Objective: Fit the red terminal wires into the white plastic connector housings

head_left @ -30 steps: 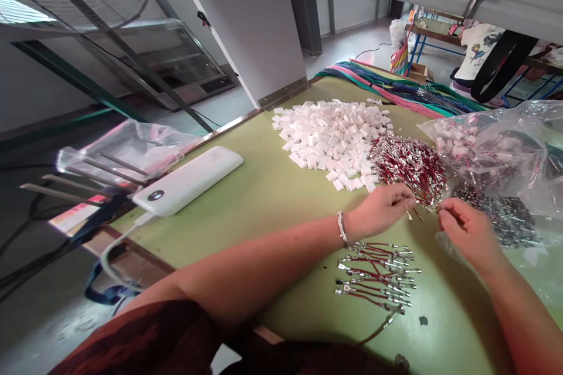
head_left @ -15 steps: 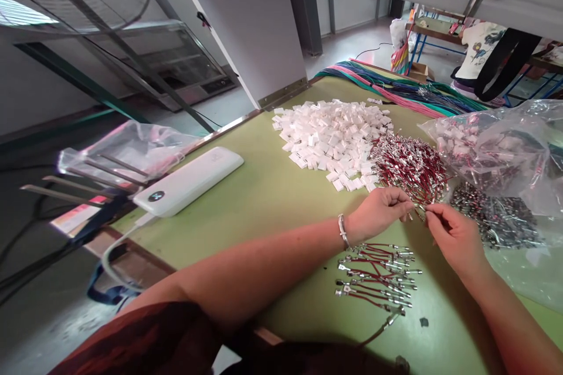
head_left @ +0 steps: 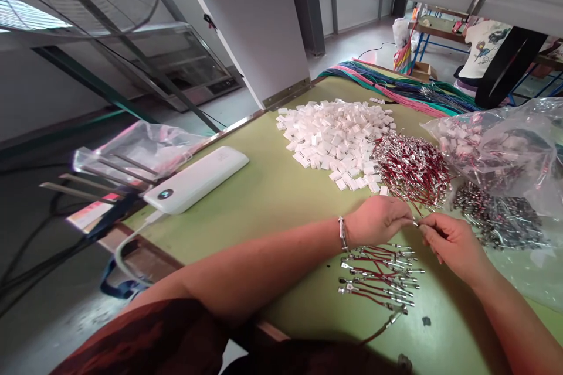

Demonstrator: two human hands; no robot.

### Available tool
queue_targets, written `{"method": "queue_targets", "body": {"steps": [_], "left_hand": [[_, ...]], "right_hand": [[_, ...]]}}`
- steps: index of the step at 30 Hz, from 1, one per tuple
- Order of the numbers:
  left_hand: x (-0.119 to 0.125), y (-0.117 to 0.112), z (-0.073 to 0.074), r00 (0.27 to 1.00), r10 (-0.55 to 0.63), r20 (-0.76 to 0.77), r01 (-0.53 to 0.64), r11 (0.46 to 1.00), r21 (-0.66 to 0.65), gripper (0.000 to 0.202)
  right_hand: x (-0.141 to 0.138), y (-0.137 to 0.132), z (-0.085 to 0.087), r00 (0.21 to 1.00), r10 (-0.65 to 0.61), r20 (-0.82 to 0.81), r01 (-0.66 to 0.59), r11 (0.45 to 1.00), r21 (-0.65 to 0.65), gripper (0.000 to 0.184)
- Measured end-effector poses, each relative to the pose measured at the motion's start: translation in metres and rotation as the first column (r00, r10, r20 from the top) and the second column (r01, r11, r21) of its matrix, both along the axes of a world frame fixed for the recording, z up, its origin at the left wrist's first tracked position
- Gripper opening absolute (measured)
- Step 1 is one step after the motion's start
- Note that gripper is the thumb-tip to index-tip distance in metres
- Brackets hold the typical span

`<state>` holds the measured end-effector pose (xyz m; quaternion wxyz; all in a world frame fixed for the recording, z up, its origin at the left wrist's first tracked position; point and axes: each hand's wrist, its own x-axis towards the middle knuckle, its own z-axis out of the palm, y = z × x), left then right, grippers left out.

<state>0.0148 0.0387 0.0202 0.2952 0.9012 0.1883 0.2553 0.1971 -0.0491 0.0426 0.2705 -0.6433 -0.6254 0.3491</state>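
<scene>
My left hand (head_left: pixel 380 220), with a bracelet at the wrist, pinches one end of a small wire lead with a metal terminal (head_left: pixel 416 222). Thumb and fingers of my right hand (head_left: pixel 453 243) close on the lead's other side, so the fingertips of both hands almost meet. Most of the lead is hidden by the fingers. Just beyond them lies a heap of short red leads with metal terminals (head_left: pixel 413 167). Nearer me, below my left wrist, several red leads (head_left: pixel 380 274) are laid out in a rough row.
White plastic housings (head_left: pixel 336 135) are heaped behind my hands. At right are a clear bag (head_left: pixel 497 135) and dark terminal leads (head_left: pixel 505 220). A white power bank (head_left: pixel 197 179) lies at the left edge; coloured wire bundles (head_left: pixel 396 91) lie along the back. A person (head_left: pixel 484 53) is beyond.
Both hands have moved slightly lower, toward me, and their fingertips have drawn closer together around the small lead. The view has shifted slightly.
</scene>
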Motion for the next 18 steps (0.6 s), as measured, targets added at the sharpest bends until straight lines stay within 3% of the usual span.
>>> {"method": "queue_targets", "body": {"steps": [3,5,7,10,14,18], "left_hand": [[-0.006,0.016,0.016,0.999,-0.034,-0.036,0.032,0.999,-0.036,0.016],[-0.013,0.028,0.028,0.991,0.098,-0.086,-0.103,0.993,-0.061,0.026],[-0.021,0.038,0.035,0.937,0.248,-0.246,-0.259,0.966,-0.013,0.033],[-0.028,0.042,0.034,0.841,0.283,-0.461,-0.276,0.957,0.086,0.027],[-0.026,0.037,0.025,0.778,0.262,-0.571,-0.208,0.965,0.159,0.012],[-0.023,0.033,0.027,0.806,0.218,-0.551,-0.107,0.968,0.227,0.019]], "right_hand": [[-0.003,0.000,0.000,0.999,0.003,0.044,-0.003,1.000,0.002,0.024],[-0.004,0.000,0.001,0.989,0.090,0.121,-0.093,0.995,0.024,0.023],[-0.003,0.000,0.003,0.964,0.193,0.184,-0.197,0.980,0.005,0.023],[0.006,0.000,0.007,0.945,0.223,0.237,-0.226,0.974,-0.015,0.026],[0.040,0.004,0.020,0.957,-0.047,0.285,0.005,0.989,0.149,0.034],[0.075,0.006,0.034,0.836,-0.350,0.423,0.225,0.921,0.318,0.035]]}}
